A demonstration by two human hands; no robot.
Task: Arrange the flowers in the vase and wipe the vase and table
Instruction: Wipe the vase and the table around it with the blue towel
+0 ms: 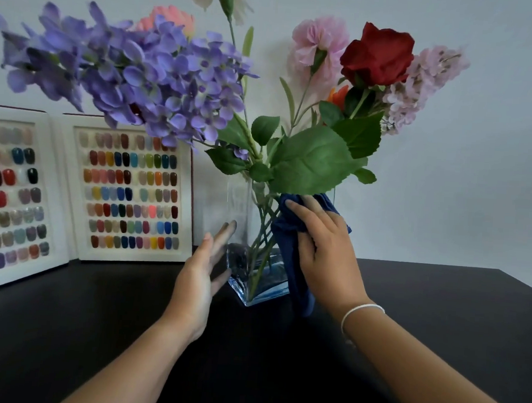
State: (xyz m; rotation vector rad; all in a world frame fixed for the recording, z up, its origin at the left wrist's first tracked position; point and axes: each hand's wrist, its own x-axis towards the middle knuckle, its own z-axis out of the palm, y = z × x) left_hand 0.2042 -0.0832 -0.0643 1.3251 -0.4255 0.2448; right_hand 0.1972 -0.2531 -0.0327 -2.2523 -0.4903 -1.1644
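A clear square glass vase (255,272) with a blue-tinted base stands on the black table (438,321). It holds several artificial flowers: a purple hydrangea (135,72), a red rose (378,55), pink blooms (319,45) and a pale lilac spray (421,83). My right hand (324,251) presses a dark blue cloth (294,234) against the vase's right side. My left hand (201,275) is flat, fingers apart, at the vase's left face; whether it touches the glass I cannot tell.
Two white display boards (131,193) of coloured nail samples lean against the wall at the back left. The table's right edge (524,282) runs close to the grey wall. A white bracelet (360,313) is on my right wrist.
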